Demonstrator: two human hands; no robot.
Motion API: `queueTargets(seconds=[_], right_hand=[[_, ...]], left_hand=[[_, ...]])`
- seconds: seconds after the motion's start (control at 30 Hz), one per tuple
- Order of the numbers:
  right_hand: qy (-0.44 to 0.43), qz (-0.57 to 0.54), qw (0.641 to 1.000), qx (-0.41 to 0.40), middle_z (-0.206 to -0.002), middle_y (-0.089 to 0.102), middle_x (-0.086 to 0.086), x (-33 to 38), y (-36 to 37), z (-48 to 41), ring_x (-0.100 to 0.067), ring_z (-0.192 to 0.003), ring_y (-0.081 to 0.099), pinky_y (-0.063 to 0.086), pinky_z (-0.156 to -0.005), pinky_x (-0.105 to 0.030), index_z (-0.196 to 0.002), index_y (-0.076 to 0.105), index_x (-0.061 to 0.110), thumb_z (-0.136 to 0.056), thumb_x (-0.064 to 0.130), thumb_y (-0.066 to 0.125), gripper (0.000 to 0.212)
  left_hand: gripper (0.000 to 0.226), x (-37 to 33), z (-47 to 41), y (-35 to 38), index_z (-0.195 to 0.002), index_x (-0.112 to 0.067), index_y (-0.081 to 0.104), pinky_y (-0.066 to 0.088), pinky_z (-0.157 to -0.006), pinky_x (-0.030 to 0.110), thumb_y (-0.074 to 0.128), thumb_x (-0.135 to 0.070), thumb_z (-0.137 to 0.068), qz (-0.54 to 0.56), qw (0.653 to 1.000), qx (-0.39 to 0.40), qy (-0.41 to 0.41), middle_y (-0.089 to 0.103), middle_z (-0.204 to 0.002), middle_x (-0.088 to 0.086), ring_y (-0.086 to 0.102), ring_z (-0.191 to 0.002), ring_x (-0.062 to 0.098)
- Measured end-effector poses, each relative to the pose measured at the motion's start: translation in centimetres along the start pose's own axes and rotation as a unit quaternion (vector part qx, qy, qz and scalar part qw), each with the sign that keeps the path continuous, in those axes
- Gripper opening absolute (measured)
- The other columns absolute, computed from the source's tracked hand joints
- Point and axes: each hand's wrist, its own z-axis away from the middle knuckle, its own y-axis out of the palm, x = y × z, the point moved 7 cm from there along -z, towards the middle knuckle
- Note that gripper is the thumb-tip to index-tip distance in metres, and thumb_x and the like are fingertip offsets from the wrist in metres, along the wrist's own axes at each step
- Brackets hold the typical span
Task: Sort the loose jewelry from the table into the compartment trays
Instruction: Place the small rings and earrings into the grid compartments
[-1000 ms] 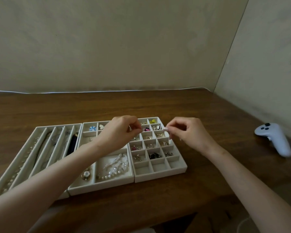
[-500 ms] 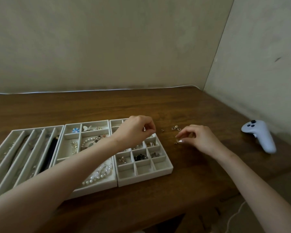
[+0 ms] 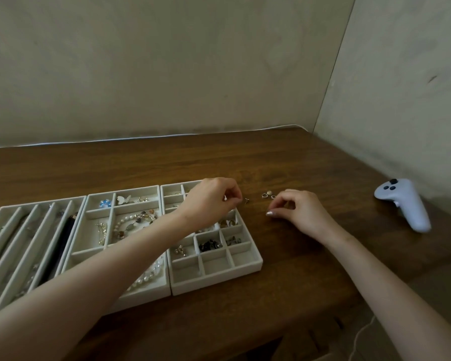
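Since the trays (image 3: 219,281) sit flush from lower left to centre, each drop is a short reach. The left hand (image 3: 208,201) hovers over their upper right corner, its curled fingers pinching a glinting piece (image 3: 224,198). Loose jewelry (image 3: 267,195) lies on the table (image 3: 297,269) right of centre. The right hand (image 3: 300,212) rests beside it, fingers curled close; whether it holds anything is unclear.

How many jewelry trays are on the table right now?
3, side by side: the long-slot tray on the left, the mixed-compartment tray in the middle, the small-grid tray on the right, its far end partly covered by the left hand. None seems hidden.
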Motion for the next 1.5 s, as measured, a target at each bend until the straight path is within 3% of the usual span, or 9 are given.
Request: queueTargets(seconds=[0.2,0.27,0.37,0.53,0.7,0.8,0.97,1.07,1.5], right_hand=[[0.089,-0.237,0.967,-0.013,-0.086,0.069,0.006,-0.3,-0.2,-0.1,-0.002,-0.069,0.056,0.041,-0.064,-0.023,-0.086,0.071,0.020,-0.084,0.020,0.068,0.004],[0.092,-0.213,0.973,-0.013,-0.089,0.069,0.006,0.0,-0.2,-0.5,-0.002,-0.076,0.057,0.042,-0.071,-0.025,-0.086,0.071,0.021,-0.084,0.021,0.068,0.003],[0.050,-0.061,0.997,-0.011,-0.098,0.066,0.009,0.7,0.1,-1.1,-0.001,-0.086,0.056,0.042,-0.081,-0.023,-0.088,0.069,0.024,-0.084,0.023,0.068,0.004],[0.036,0.031,0.999,-0.016,-0.104,0.063,0.007,0.5,0.8,-1.7,-0.004,-0.087,0.054,0.045,-0.080,-0.025,-0.091,0.069,0.022,-0.081,0.029,0.072,0.013],[0.031,-0.015,0.999,-0.037,-0.093,0.064,0.008,0.7,0.4,-1.6,-0.001,-0.084,0.055,0.042,-0.081,-0.024,-0.088,0.069,0.021,-0.081,0.026,0.072,0.009],[0.041,-0.076,0.995,-0.048,-0.084,0.065,0.010,0.5,0.1,-1.6,0.003,-0.074,0.060,0.040,-0.070,-0.014,-0.087,0.068,0.020,-0.082,0.022,0.070,0.005],[0.057,-0.158,0.982,-0.089,-0.088,0.068,0.003,-1.2,-0.6,-1.7,-0.007,-0.079,0.063,0.045,-0.067,-0.018,-0.087,0.067,0.018,-0.085,0.019,0.068,0.003],[0.056,-0.197,0.974,-0.092,-0.089,0.071,-0.003,-1.8,-0.5,-1.7,-0.013,-0.078,0.069,0.050,-0.064,-0.021,-0.089,0.064,0.013,-0.086,0.014,0.067,0.004],[0.046,-0.197,0.975,-0.094,-0.090,0.070,0.000,-1.9,-0.6,-1.5,-0.013,-0.083,0.068,0.057,-0.075,-0.028,-0.089,0.070,0.018,-0.082,0.010,0.070,0.011]], left_hand=[[0.012,-0.5,-0.6,0.3,-0.100,-0.015,0.061,0.041,-0.063,0.010,0.062,-0.016,-0.088,0.030,1.000,-0.002,-0.004,0.061,-0.091,-0.006,0.051,-0.072,-0.002],[0.016,-0.7,-0.8,0.6,-0.101,-0.015,0.059,0.047,-0.070,0.015,0.064,-0.017,-0.086,0.041,0.999,0.004,-0.009,0.062,-0.093,-0.004,0.056,-0.079,0.003],[0.014,-0.7,-1.1,0.8,-0.100,-0.016,0.059,0.050,-0.075,0.024,0.064,-0.018,-0.087,0.027,0.999,0.004,-0.022,0.059,-0.091,-0.007,0.056,-0.084,0.009],[0.008,0.1,-1.4,0.5,-0.095,-0.017,0.060,0.044,-0.066,0.020,0.062,-0.017,-0.087,-0.007,0.999,-0.019,-0.042,0.060,-0.093,-0.007,0.053,-0.076,0.006],[0.013,0.5,-3.1,0.6,-0.099,-0.019,0.060,0.046,-0.077,0.028,0.061,-0.025,-0.088,-0.103,0.994,-0.016,-0.043,0.062,-0.103,-0.003,0.054,-0.098,0.014],[0.021,0.5,-4.8,1.8,-0.102,-0.023,0.058,0.039,-0.080,0.030,0.062,-0.037,-0.086,-0.167,0.984,0.034,-0.049,0.061,-0.106,-0.003,0.050,-0.105,0.017],[0.022,0.7,-6.1,3.8,-0.098,-0.022,0.056,0.038,-0.080,0.030,0.063,-0.038,-0.085,-0.183,0.974,0.114,-0.067,0.058,-0.099,-0.002,0.054,-0.099,0.017],[0.014,0.6,-6.0,4.1,-0.090,-0.023,0.052,0.040,-0.079,0.030,0.062,-0.033,-0.087,-0.166,0.977,0.117,-0.059,0.056,-0.094,-0.003,0.054,-0.094,0.016],[0.012,-0.7,-4.8,4.2,-0.102,-0.021,0.054,0.047,-0.082,0.033,0.053,-0.028,-0.093,-0.153,0.981,0.117,0.004,0.058,-0.097,-0.003,0.056,-0.096,0.017]])
